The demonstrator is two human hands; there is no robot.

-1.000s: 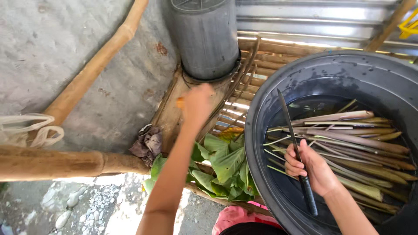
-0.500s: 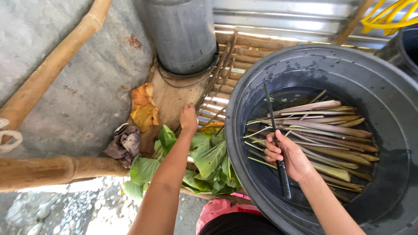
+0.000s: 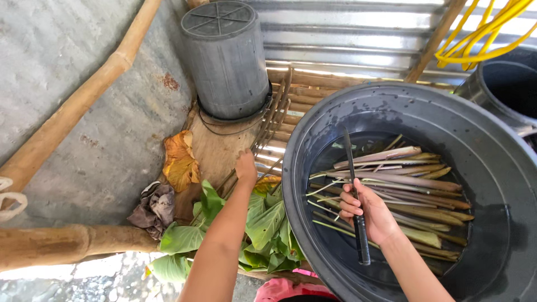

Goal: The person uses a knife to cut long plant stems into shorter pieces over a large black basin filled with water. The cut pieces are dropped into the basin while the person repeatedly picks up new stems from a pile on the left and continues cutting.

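Black plastic forms the big round tub point(image 3: 503, 184), where the right hand point(image 3: 372, 215) wraps its grip tight around a dark knife point(image 3: 358, 223), blade pointing toward the far rim, above cut stalks point(image 3: 408, 184) lying across the tub's bottom. The left hand point(image 3: 246, 169) reaches just outside the tub's left edge onto the pile of green leaves point(image 3: 263, 223) (its fingers are hidden, so I cannot tell their grip). An upturned grey bucket point(image 3: 226, 59) stands beyond.

Two bare forearms, no sleeves, left hand point(image 3: 246, 169), right hand point(image 3: 372, 212), no gloves
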